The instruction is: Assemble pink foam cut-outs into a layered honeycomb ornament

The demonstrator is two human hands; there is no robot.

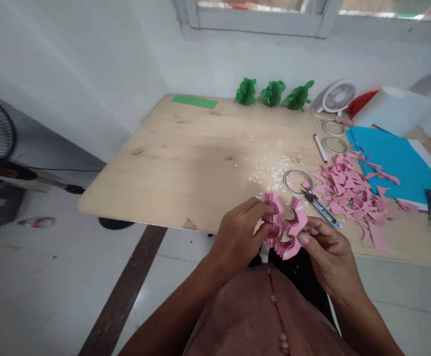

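Between my two hands, just above the table's front edge, is a layered pink paper cutout with wavy, scalloped edges. My left hand pinches the thick stack of layers on its left side. The right edge is gripped between thumb and fingers of my right hand. The layers are partly spread, with a gap in the middle. Right behind the cutout lie blue-handled thread snips and a roll of tape. Small white paper bits are scattered beyond it.
Pink paper scraps heap on the right beside blue sheets. A white marker and two more tape rolls lie behind them. Green paper figures, a green strip and a small white fan line the back.
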